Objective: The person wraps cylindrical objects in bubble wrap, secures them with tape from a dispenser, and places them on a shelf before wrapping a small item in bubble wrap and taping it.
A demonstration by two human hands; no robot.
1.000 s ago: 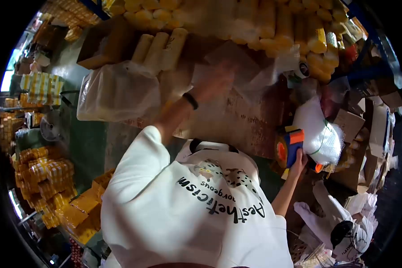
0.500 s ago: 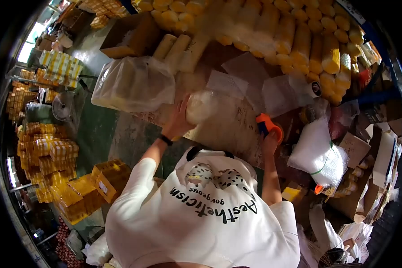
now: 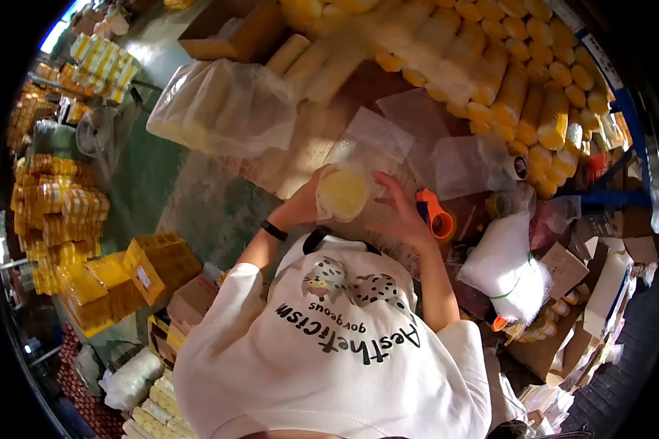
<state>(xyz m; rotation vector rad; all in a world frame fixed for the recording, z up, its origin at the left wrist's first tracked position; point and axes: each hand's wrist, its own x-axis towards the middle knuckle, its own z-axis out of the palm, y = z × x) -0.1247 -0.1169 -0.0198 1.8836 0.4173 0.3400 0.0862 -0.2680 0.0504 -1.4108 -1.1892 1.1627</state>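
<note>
Over the worktable, my left hand grips the wrapped yellow roll while my right hand, open and apart from it, sits near the orange tape dispenser, so a loose one-sided hold could let the slick plastic slip.

Downward view from the head.

Yellow-taped boxes piled at left; blue frame at right.
</note>
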